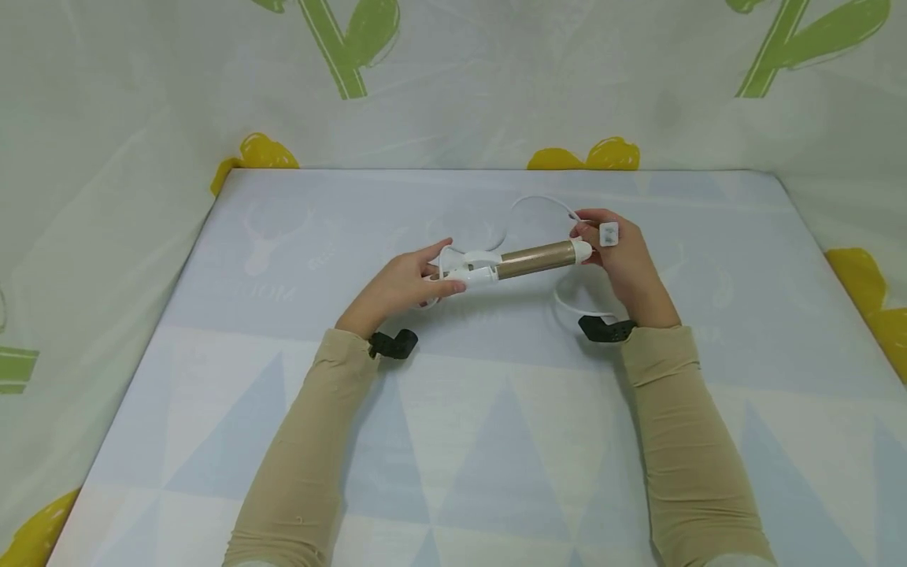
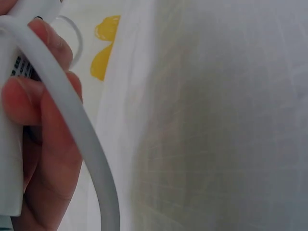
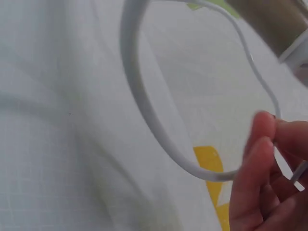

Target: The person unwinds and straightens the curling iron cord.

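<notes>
A curling iron with a gold barrel (image 1: 536,261) and a white handle (image 1: 479,276) is held above the table, its white tip toward the right. My left hand (image 1: 404,283) grips the handle, and in the left wrist view its fingers curl around it beside the white cord (image 2: 72,110). At the tip end, my right hand (image 1: 631,256) pinches the cord (image 3: 139,91) between thumb and fingers. The white plug (image 1: 608,234) shows against that hand. Part of the handle is hidden behind the left fingers.
Beneath both hands lies a table (image 1: 468,441) with a pale cloth patterned in blue triangles. A light curtain (image 1: 453,102) with green and yellow plant shapes hangs behind it. Loops of cord hang around the iron, and each wrist carries a black camera mount (image 1: 394,344).
</notes>
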`<state>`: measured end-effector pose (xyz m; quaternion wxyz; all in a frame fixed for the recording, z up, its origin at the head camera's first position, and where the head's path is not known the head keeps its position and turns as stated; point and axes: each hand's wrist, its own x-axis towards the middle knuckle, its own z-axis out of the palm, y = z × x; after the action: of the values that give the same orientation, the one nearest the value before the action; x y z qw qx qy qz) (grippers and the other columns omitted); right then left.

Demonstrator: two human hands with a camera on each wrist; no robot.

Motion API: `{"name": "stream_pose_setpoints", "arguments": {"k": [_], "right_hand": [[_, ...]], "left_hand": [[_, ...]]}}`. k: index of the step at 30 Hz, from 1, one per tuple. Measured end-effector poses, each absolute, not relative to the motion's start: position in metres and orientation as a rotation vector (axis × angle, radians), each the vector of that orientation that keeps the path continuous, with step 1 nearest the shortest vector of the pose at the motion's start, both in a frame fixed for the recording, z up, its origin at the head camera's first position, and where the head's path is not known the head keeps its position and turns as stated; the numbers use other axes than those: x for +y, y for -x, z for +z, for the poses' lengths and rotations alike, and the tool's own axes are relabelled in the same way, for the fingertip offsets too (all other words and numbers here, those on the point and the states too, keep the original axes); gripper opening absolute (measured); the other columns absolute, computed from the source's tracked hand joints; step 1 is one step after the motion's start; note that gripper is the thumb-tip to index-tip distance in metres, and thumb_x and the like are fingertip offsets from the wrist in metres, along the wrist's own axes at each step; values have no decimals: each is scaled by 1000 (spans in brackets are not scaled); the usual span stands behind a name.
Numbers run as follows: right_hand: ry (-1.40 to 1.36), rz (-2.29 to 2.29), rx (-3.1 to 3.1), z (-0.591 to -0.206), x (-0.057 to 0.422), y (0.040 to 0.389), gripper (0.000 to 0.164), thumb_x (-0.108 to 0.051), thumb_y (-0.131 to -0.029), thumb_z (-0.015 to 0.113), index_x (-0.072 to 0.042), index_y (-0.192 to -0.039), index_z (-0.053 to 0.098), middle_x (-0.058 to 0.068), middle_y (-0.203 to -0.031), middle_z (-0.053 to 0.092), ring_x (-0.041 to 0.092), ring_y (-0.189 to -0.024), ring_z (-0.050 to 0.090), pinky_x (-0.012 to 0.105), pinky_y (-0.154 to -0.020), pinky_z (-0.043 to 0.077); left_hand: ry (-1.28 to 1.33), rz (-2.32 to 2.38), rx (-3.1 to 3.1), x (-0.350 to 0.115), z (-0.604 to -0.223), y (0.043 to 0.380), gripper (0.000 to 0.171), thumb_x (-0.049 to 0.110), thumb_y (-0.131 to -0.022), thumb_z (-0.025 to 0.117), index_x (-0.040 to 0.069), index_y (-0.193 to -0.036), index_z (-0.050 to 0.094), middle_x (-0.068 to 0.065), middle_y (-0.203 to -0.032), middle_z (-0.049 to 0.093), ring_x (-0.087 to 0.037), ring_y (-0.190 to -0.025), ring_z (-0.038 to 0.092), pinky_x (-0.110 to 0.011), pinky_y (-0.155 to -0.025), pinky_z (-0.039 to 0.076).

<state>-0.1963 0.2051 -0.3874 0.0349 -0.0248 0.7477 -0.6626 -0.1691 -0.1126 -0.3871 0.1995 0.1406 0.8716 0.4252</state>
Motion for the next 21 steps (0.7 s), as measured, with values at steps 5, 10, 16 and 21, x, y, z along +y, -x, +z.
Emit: {"name": "stream_pose_setpoints", "arguments": {"k": [5, 10, 16, 21], "right_hand": [[72, -2072, 2355, -382, 208, 196, 33, -20, -89, 55, -5, -118, 54, 15, -96, 53, 17, -68, 50, 18, -60, 45], [64, -2101, 2348, -374, 209, 194, 34, -21, -89, 56, -4, -119, 54, 16, -96, 53, 18, -64, 50, 19, -59, 45], [51, -2084, 2359, -368, 208, 191, 33, -23, -88, 57, -8, -118, 55, 16, -96, 54, 20, -64, 50, 20, -59, 45], [27, -2079, 2363, -364, 209, 190, 34, -24, -87, 58, -8, -117, 56, 17, -98, 53, 23, -65, 49, 20, -59, 45]], "left_hand": [[-394, 1154, 2449, -111, -389, 170, 88, 66, -65, 62, 27, -138, 31, 1, -80, 62, -17, -61, 51, -28, -55, 38], [-410, 1125, 2474, -111, -394, 171, 82, 67, -65, 61, 31, -134, 37, 0, -74, 60, -16, -58, 48, -27, -53, 36], [-420, 1076, 2512, -112, -397, 171, 73, 67, -66, 61, 35, -130, 44, -2, -70, 56, -16, -55, 46, -28, -52, 36], [-404, 1057, 2522, -113, -398, 170, 64, 66, -68, 60, 37, -124, 49, -3, -68, 54, -16, -55, 45, -28, -51, 35]]}}
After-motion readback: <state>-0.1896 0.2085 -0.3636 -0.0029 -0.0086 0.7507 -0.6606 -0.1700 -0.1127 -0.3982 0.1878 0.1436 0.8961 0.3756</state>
